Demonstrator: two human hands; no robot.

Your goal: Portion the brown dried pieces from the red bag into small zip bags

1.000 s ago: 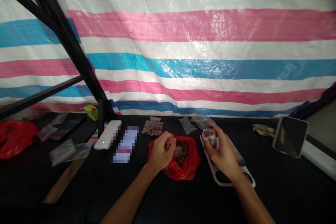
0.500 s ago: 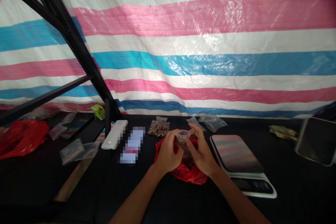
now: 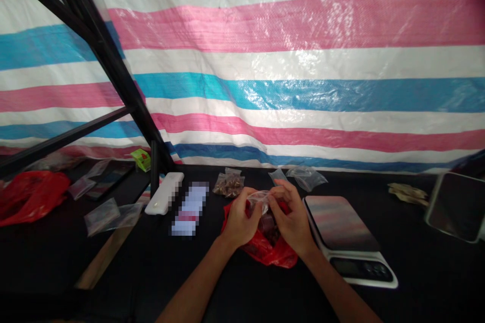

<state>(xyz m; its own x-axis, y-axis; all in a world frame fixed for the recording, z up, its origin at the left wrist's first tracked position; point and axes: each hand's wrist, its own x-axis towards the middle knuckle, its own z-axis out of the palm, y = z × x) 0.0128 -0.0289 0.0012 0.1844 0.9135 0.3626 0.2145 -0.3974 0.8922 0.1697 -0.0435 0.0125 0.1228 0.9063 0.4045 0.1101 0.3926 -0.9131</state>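
Observation:
Between my two hands is a small clear plastic bag (image 3: 261, 201), its rim pinched on both sides. My left hand (image 3: 242, 219) grips its left edge with thumb and fingers. The right edge is between the thumb and fingers of my right hand (image 3: 290, 217). Beneath both hands lies a red plastic bag (image 3: 271, 255) with brown bits showing inside; my hands partly cover it. Just behind my left hand sit small filled clear bags (image 3: 229, 183) with brown pieces. A white kitchen scale (image 3: 344, 224) is right of my right hand.
Clear bags (image 3: 306, 176) lie by the striped sheet (image 3: 303, 91). Left are a phone (image 3: 190, 209), a white power bank (image 3: 164, 193), a black frame (image 3: 113, 73), clear bags (image 3: 113, 217) and another red bag (image 3: 34, 196). Right are a crumpled item (image 3: 407, 194) and a dark-screened device (image 3: 456, 207).
My right-hand fingers have curled in toward the small bag's rim, and its mouth has changed shape. My left hand has hardly moved.

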